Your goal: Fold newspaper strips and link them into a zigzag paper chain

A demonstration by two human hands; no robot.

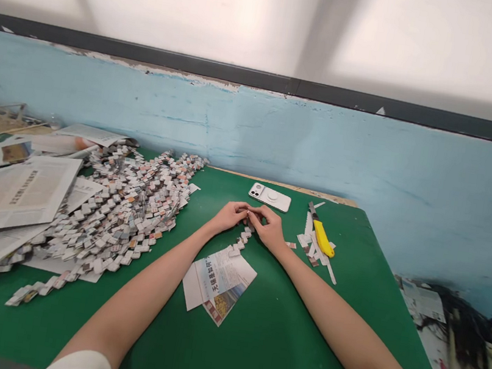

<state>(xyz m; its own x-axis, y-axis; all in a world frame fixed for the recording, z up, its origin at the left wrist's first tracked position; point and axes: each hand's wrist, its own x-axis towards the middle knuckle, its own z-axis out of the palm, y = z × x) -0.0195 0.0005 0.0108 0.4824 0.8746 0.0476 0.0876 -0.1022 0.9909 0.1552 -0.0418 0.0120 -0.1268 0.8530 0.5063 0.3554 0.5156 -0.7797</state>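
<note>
Both hands meet over the middle of the green table, fingertips pinched together. A short zigzag chain of folded paper (239,244) hangs from between them, its lower end lying on a cut piece of newspaper (223,277). My left hand (229,216) grips the chain's upper end from the left. From the right, my right hand (269,227) pinches the same end; the exact fold between the fingers is hidden. Just beyond the hands lies a white phone (270,197), camera side up.
A large heap of folded paper chains (131,210) covers the left, beside newspaper sheets (18,193). At right, a yellow-handled knife (323,238) rests on paper strips (306,240). The green table (277,349) meets a blue wall (272,133). Sticks (473,360) lie beyond the right edge.
</note>
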